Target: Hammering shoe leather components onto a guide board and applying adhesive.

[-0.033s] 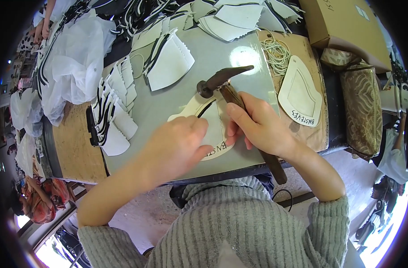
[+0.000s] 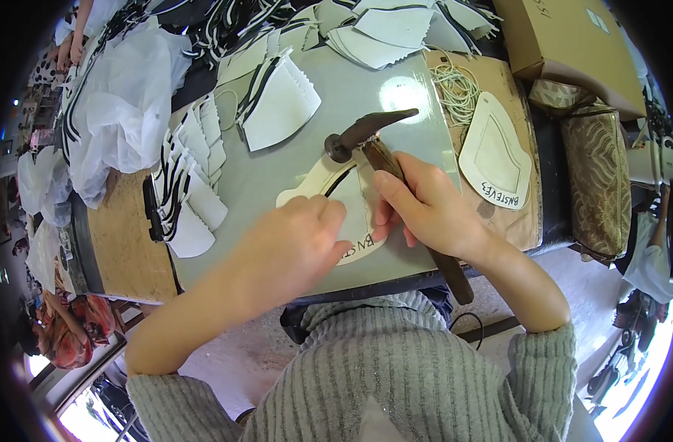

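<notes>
My right hand [image 2: 425,202] grips the wooden handle of a hammer [image 2: 384,158], thumb along it; the dark metal head lies beyond the hand, and the handle's end sticks out below toward me. Under both hands lies a pale flat template [image 2: 303,184] with lettering near its close edge. A white piece with a black strip [image 2: 341,180] along one side rests on it. My left hand [image 2: 299,232] is closed, its curled fingertips at the lower end of that strip. Whatever those fingers hold is hidden beneath them.
A similar template [image 2: 498,166] lies right, beside a coil of pale cord [image 2: 454,88]. Black-edged white pieces [image 2: 281,103] lie in stacks at the left and back. A cardboard box [image 2: 572,51] and patterned bag [image 2: 594,177] stand right; translucent plastic [image 2: 123,96] lies left.
My left hand has shifted very slightly over the template. My right hand and the hammer stay where they were.
</notes>
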A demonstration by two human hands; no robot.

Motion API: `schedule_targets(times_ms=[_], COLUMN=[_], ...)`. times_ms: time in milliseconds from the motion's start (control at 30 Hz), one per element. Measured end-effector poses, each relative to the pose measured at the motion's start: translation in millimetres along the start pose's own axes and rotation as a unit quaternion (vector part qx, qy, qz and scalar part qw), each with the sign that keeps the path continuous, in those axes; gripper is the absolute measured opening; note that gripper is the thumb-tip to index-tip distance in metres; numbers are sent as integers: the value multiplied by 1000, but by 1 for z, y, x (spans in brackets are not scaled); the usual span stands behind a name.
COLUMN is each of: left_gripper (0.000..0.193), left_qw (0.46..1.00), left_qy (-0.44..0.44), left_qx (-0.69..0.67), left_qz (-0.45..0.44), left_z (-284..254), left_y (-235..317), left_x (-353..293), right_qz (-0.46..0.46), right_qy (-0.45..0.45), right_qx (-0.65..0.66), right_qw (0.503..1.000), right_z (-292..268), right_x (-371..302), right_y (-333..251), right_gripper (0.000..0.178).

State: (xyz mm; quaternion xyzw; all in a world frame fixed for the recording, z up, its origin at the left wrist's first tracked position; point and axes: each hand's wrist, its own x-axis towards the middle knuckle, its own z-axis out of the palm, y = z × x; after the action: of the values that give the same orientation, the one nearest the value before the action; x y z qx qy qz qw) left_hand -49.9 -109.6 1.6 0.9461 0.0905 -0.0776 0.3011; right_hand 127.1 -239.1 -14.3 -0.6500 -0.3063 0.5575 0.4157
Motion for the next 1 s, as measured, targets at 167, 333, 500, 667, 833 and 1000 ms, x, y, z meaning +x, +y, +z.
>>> schedule_targets(times_ms=[167,333,500,667,833,1000], left_gripper=[17,7,6,4,6,9], left_qw=[940,967,895,862,895,915], left_qy=[30,157,387,413,342,376], left_qx=[328,197,-149,271,202,-47], left_qz=[95,32,-163,111,205,135], left_z=[23,9,-37,-29,0,-7], left_y=[17,-2,-16,-5,20,6], left_x=[-13,-14,-29,-25,-9,-16], right_qz=[-4,-11,-6,40,-33,-99], right_qy=[1,-1,-8,-2,-11,24], right_qx=[-20,-22,-14,125,136,95], right_qw=[1000,1000,1000,991,990,990], right_z=[1,0,-2,-3,-5,-18], right_x=[2,3,1,0,-2,3], right_y=[1,-4,0,-10,-23,-20], right_gripper=[27,30,29,30,34,34])
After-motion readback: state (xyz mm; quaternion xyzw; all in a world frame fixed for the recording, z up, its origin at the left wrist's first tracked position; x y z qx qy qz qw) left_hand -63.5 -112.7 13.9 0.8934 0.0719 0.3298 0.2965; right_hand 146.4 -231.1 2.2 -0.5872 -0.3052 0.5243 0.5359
